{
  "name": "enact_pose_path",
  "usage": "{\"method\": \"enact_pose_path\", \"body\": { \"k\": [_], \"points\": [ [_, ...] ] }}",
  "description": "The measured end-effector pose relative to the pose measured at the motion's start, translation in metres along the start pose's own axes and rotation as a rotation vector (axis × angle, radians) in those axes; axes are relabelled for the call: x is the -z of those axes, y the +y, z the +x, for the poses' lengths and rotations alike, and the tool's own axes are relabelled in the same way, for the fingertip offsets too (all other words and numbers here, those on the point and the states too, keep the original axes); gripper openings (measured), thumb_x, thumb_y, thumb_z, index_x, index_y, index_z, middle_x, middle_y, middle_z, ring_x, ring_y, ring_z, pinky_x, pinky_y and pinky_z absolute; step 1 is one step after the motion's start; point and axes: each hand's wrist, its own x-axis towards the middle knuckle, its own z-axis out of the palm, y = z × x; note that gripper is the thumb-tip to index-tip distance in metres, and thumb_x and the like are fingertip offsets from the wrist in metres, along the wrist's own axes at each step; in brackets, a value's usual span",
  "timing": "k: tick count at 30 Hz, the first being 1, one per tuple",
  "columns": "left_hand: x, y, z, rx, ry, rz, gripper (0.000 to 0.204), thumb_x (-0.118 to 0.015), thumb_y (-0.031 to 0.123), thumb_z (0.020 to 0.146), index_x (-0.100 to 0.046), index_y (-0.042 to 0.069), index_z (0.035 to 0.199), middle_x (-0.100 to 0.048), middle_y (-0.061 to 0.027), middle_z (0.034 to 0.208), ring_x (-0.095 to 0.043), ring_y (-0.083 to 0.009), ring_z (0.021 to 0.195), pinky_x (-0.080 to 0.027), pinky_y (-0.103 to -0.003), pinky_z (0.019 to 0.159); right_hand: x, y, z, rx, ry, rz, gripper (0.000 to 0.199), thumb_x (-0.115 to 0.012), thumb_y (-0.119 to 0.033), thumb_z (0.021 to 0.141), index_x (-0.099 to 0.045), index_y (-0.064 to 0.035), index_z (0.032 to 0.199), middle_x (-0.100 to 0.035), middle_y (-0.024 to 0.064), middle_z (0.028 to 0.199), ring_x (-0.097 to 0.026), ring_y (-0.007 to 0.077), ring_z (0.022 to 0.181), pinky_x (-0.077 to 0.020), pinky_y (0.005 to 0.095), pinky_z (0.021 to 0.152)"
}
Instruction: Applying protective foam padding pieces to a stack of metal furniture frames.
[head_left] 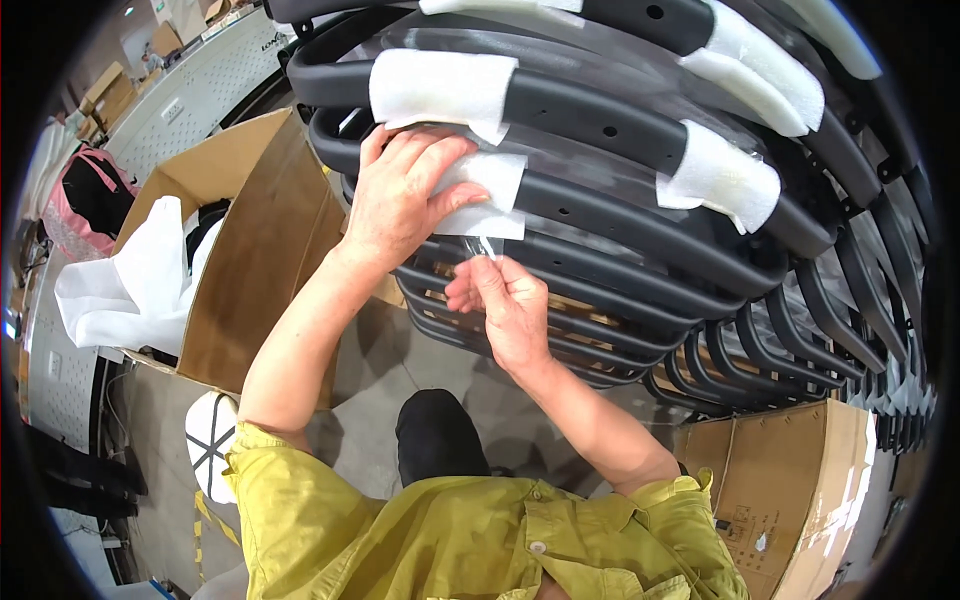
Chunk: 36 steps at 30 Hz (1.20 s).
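A stack of black bent metal tube frames (640,210) fills the view in front of me. My left hand (405,195) wraps round one tube, pressing a white foam sheet (505,180) against it, thumb on the foam's front. Just below, my right hand (510,305) pinches a strip of clear tape (484,246) between thumb and fingers; the strip runs up to the foam's lower edge. On the tube above sits another white foam wrap (440,90), with a further wrap (720,175) to its right. The tips of my left fingers are partly hidden behind the foam.
An open cardboard box (260,240) with white foam sheets (140,280) stands at the left. At the lower right is a second cardboard box (770,490). A round white stool top (210,445) with black lines is near my left elbow. Another person's dark-clothed legs (85,475) show far left.
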Motion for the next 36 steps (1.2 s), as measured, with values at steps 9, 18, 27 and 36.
{"method": "enact_pose_path", "body": {
  "k": [9, 18, 27, 36],
  "points": [
    [0.0, -0.006, -0.002, -0.007, 0.031, -0.132, 0.035, -0.065, 0.027, 0.066, -0.054, 0.009, 0.095, -0.058, -0.0033, 0.087, -0.052, -0.0211, 0.087, -0.034, -0.035, 0.085, 0.014, 0.015, 0.015, -0.025, 0.106, -0.19, 0.022, -0.053, -0.02, 0.083, -0.056, 0.0017, 0.079, -0.057, 0.0068, 0.062, -0.054, 0.0118, 0.052, -0.0441, 0.0219, 0.05],
    [0.008, -0.013, -0.002, -0.002, -0.084, -0.259, 0.034, -0.063, 0.021, 0.07, -0.053, 0.008, 0.1, -0.057, -0.0065, 0.094, -0.051, -0.0226, 0.093, -0.034, -0.036, 0.088, 0.008, 0.021, -0.006, 0.142, -0.056, -0.018, 0.015, -0.049, -0.011, 0.085, -0.053, 0.0016, 0.093, -0.058, 0.0108, 0.078, -0.056, 0.0149, 0.067, -0.0452, 0.0252, 0.063],
    [0.012, -0.01, 0.002, 0.009, -0.137, -0.191, 0.036, -0.062, 0.022, 0.071, -0.053, 0.006, 0.102, -0.056, -0.0089, 0.097, -0.05, -0.0235, 0.096, -0.032, -0.036, 0.089, 0.029, 0.004, -0.018, 0.107, 0.21, -0.208, 0.013, -0.054, -0.008, 0.081, -0.053, 0.0, 0.091, -0.057, 0.0081, 0.068, -0.052, 0.0104, 0.053, -0.0425, 0.0201, 0.048],
    [0.014, -0.008, 0.002, 0.01, -0.135, -0.22, 0.035, -0.063, 0.022, 0.07, -0.053, 0.006, 0.1, -0.056, -0.0086, 0.095, -0.05, -0.0233, 0.095, -0.032, -0.036, 0.088, 0.015, -0.031, 0.003, 0.116, 0.234, -0.274, 0.029, -0.061, -0.005, 0.076, -0.05, 0.0003, 0.102, -0.054, 0.0018, 0.059, -0.045, 0.0041, 0.046, -0.0345, 0.0163, 0.041]
  ]
}}
